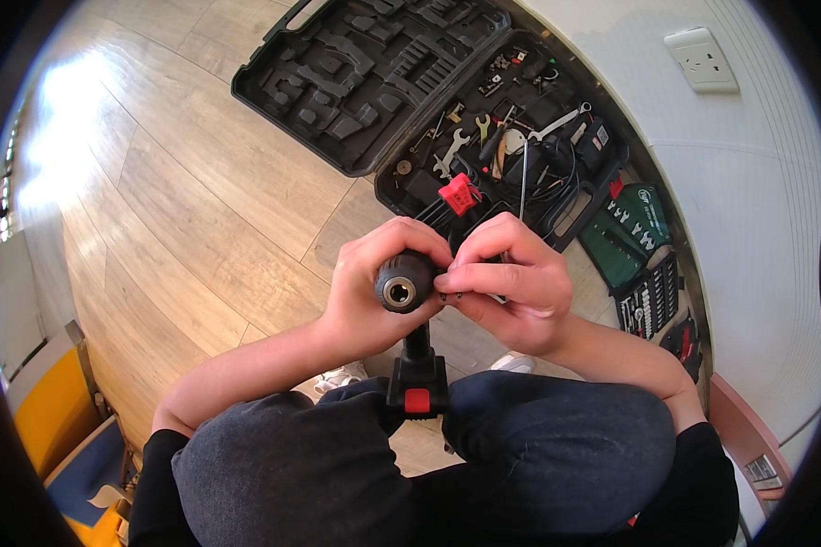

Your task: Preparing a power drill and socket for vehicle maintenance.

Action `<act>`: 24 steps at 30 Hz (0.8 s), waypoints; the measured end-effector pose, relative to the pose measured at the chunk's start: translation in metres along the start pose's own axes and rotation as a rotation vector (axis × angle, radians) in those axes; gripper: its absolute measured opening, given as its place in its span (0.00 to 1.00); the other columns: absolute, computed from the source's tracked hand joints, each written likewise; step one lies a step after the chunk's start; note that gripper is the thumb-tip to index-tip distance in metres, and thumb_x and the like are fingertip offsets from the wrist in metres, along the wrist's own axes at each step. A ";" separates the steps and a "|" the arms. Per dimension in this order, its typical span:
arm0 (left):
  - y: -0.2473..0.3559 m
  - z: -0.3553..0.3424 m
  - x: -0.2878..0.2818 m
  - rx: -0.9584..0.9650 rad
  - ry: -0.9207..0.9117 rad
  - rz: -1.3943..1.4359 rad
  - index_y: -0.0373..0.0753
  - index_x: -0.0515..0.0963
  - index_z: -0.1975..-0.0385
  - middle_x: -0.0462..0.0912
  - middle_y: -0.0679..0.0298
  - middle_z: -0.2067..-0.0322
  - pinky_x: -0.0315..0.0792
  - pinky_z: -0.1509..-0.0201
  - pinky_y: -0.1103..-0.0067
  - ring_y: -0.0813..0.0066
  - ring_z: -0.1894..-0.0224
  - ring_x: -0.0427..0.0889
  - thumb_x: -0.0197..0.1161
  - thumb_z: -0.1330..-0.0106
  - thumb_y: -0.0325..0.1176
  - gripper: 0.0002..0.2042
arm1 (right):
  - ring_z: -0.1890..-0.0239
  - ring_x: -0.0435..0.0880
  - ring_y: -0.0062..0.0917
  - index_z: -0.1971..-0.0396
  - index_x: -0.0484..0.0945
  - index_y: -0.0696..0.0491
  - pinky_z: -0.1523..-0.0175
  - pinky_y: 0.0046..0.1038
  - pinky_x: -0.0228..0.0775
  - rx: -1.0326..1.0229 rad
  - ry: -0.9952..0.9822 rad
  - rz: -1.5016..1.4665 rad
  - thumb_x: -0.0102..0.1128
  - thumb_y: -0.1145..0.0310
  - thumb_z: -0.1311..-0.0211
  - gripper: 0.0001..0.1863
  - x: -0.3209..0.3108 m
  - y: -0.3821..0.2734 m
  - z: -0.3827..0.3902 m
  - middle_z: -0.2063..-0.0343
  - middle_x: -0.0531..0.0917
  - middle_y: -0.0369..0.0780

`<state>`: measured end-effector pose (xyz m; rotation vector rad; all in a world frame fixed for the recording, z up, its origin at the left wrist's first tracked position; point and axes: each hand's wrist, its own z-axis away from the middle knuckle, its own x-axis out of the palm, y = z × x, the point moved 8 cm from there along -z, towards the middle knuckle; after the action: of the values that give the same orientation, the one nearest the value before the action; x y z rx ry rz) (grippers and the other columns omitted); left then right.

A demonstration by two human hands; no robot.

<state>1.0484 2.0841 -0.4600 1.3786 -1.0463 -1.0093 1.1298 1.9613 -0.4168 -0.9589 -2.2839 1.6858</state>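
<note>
A black cordless drill with a red patch on its battery base is gripped in my left hand. Its chuck points up toward me, and the hole between the jaws is visible. Close against the chuck's right side, my right hand has thumb and fingertips pinched together. Small dark pieces show at those fingertips, too small to name. A thin silver rod rises above my right hand; whether I hold it or it lies in the case behind cannot be told.
Beyond my hands an opened black tool case holds wrenches, cables and a red piece. Right of it lie a green tool pouch and a socket set, near a wall with an outlet. Yellow furniture stands left.
</note>
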 end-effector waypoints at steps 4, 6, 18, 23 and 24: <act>-0.003 0.000 0.001 0.013 0.005 0.004 0.37 0.80 0.63 0.85 0.60 0.62 0.79 0.55 0.73 0.65 0.60 0.86 0.75 0.52 0.18 0.16 | 0.62 0.82 0.28 0.59 0.89 0.53 0.58 0.27 0.75 0.008 -0.002 -0.007 0.75 0.81 0.48 0.15 -0.001 0.001 0.000 0.60 0.83 0.39; -0.008 0.005 0.001 -0.018 0.031 -0.039 0.37 0.80 0.64 0.86 0.60 0.63 0.79 0.56 0.74 0.67 0.61 0.86 0.74 0.49 0.18 0.14 | 0.61 0.82 0.27 0.59 0.88 0.54 0.57 0.26 0.75 0.123 0.044 -0.035 0.74 0.81 0.46 0.13 -0.010 0.011 0.002 0.59 0.83 0.40; -0.039 0.021 0.001 -0.306 0.097 0.072 0.35 0.76 0.63 0.82 0.60 0.63 0.80 0.59 0.77 0.75 0.63 0.83 0.69 0.41 0.14 0.11 | 0.60 0.79 0.17 0.55 0.78 0.50 0.53 0.23 0.74 1.010 0.611 -1.021 0.58 0.66 0.24 0.05 -0.020 0.142 0.083 0.58 0.84 0.34; -0.040 0.022 0.003 -0.261 0.059 0.021 0.35 0.76 0.64 0.83 0.60 0.63 0.79 0.58 0.77 0.75 0.63 0.83 0.70 0.41 0.15 0.11 | 0.61 0.78 0.18 0.56 0.77 0.50 0.55 0.24 0.74 1.111 0.570 -1.002 0.60 0.66 0.24 0.05 -0.006 0.151 0.094 0.60 0.83 0.33; -0.039 0.023 0.003 -0.251 0.054 0.003 0.35 0.76 0.64 0.83 0.60 0.63 0.79 0.58 0.77 0.75 0.63 0.83 0.70 0.41 0.16 0.11 | 0.62 0.78 0.18 0.56 0.77 0.50 0.56 0.24 0.74 1.153 0.574 -0.988 0.60 0.66 0.25 0.05 -0.005 0.155 0.100 0.61 0.83 0.33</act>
<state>1.0291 2.0764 -0.5006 1.1924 -0.8499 -1.0569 1.1497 1.9042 -0.5913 0.0216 -0.8074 1.5039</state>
